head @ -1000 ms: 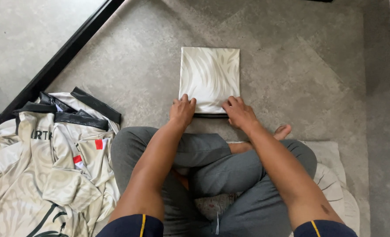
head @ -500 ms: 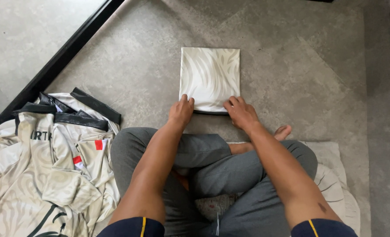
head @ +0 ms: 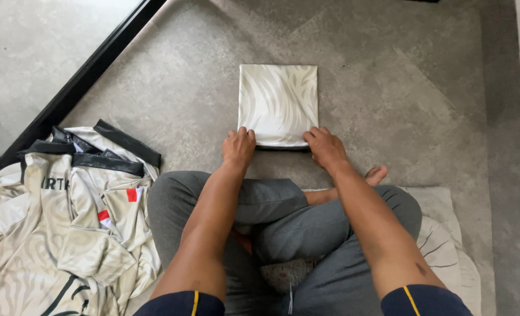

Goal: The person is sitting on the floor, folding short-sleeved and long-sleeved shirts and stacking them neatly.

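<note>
Hands on folded shirt (floor)

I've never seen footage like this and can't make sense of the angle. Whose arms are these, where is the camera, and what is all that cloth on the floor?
There is no machine here. The camera sits on a person's head and looks straight down, so you see their own arms reaching away from you and their crossed legs in grey trousers below.

The left hand and the right hand each rest on a near corner of a folded garment, a neat pale square with a faint swirl pattern, lying flat on the grey floor. Whether the fingers pinch the edge or only press on it, I cannot tell.

To the person's left lies a loose pile of similar pale shirts with black collars and small red patches, unfolded. The person sits on a light cushion.
</note>
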